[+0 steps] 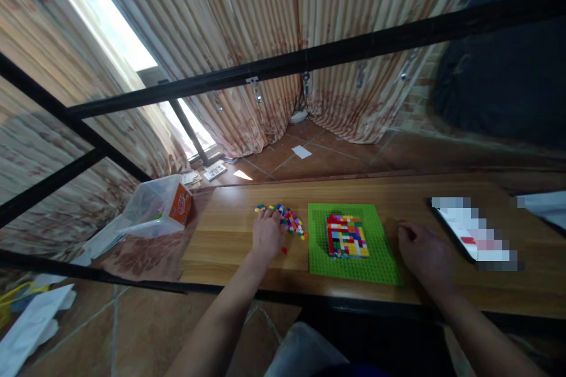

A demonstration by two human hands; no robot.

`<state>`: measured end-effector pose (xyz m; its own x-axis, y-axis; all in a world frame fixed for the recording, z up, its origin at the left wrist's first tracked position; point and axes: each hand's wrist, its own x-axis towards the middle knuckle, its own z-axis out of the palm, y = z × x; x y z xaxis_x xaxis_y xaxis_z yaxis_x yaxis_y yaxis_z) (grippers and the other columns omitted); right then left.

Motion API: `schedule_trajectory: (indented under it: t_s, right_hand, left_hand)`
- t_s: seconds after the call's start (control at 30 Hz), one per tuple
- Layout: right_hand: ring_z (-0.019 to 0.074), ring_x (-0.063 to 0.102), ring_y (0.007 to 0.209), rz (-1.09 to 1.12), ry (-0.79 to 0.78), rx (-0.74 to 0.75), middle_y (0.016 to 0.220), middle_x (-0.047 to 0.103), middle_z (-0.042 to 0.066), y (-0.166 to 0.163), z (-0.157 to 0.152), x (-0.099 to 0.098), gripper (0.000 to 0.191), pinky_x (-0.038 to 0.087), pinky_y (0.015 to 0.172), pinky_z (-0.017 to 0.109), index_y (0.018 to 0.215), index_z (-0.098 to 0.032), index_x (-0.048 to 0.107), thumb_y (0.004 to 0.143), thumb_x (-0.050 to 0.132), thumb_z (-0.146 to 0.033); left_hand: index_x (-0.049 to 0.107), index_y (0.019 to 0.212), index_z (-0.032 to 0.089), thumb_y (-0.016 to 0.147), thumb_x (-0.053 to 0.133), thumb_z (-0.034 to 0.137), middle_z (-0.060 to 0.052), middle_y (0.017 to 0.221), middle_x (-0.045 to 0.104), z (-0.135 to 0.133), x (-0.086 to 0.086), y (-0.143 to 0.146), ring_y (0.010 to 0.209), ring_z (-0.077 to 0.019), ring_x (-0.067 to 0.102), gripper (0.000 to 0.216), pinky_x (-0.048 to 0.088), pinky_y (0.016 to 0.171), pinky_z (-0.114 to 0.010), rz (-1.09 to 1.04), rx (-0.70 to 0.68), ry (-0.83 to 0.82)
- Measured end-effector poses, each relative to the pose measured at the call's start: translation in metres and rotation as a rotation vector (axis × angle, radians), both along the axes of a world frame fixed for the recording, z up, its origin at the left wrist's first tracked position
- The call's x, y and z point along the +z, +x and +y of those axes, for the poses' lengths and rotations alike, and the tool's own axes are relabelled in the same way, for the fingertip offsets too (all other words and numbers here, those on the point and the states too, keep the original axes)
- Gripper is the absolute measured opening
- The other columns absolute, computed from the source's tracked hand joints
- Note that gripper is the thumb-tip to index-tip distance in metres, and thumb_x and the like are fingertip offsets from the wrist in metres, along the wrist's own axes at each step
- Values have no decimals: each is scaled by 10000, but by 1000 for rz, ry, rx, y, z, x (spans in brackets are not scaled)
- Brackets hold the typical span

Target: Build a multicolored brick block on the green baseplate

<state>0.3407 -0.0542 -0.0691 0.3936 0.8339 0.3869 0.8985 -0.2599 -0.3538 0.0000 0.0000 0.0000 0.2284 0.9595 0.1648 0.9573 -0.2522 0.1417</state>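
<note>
Loose bricks (290, 219) lie at one o'clock from my left hand (267, 234), fingers slightly spread. I can't tell if it grips any.

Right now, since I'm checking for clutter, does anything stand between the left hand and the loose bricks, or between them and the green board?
Nothing visible does. The left hand is at the loose bricks, whose pile ends short of the green board. The right hand is beyond the board's opposite edge, out of that path.

Pleated curtains (260, 12) behind black bar (283, 63)
</note>
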Motion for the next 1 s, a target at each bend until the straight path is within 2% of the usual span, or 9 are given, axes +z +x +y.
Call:
schedule_trajectory:
  t_s: [0.1,0.2,0.27,0.37,0.43,0.53,0.63,0.8,1.0]
  right_hand:
    - [216,600,711,-1,3,-5,930,694,121,0,1,0,340,393,609,323,938,-157,702,858,422,-332]
    - [218,601,723,5,2,-11,942,692,125,1,1,-2,342,397,615,323,948,-152,705,853,429,-332]
    - [217,603,721,8,0,-14,939,693,124,2,2,-4,340,396,613,319,948,-152,707,855,435,-335]
    - [214,607,718,10,-8,-17,936,694,122,3,2,-7,335,399,612,313,958,-155,705,861,436,-330]
    - [219,610,720,10,-12,-14,937,696,121,3,2,-7,335,402,610,314,960,-157,704,862,435,-330]
    - [227,613,729,10,-1,-3,941,698,121,2,1,-5,340,409,609,318,959,-156,701,863,429,-336]
    - [223,616,735,11,4,-5,936,696,116,0,1,-1,341,416,616,316,951,-158,698,868,416,-331]
    - [208,618,723,31,-1,-3,934,696,103,-2,2,3,323,418,613,305,929,-171,694,875,410,-316]
    - [206,618,718,43,0,-2,929,692,103,-1,2,-1,323,416,606,304,939,-172,696,875,415,-318]
  left_hand:
    - [636,887,169,805,581,163,-115,972,660,-2,2,1,1021,-259,570,99,405,955,-401,-18,-26,-20]
    - [623,905,177,794,590,153,-100,924,670,-9,2,0,966,-254,599,118,445,880,-378,-78,-3,-54]
    - [616,938,189,793,583,143,-77,900,674,-17,0,-2,918,-237,617,156,465,824,-352,-190,41,-62]
    - [615,1029,210,789,562,122,-49,954,681,-34,-5,0,894,-195,627,261,475,789,-306,-519,89,-76]
    - [642,1005,200,774,566,140,-37,910,681,-46,-8,4,834,-175,621,250,477,745,-280,-776,96,-130]
    - [644,830,170,741,611,245,5,681,619,-63,-8,15,605,-121,547,121,434,575,-221,-1154,172,-305]
    - [594,772,168,700,662,350,18,662,610,-76,-2,26,479,-68,449,207,338,459,-183,-1416,280,-501]
    - [596,798,169,660,712,440,-2,713,644,-83,5,32,496,-55,466,326,310,453,-158,-1528,349,-628]
    - [584,761,164,655,709,464,28,630,573,-76,2,32,468,-51,424,342,294,426,-157,-1544,344,-514]
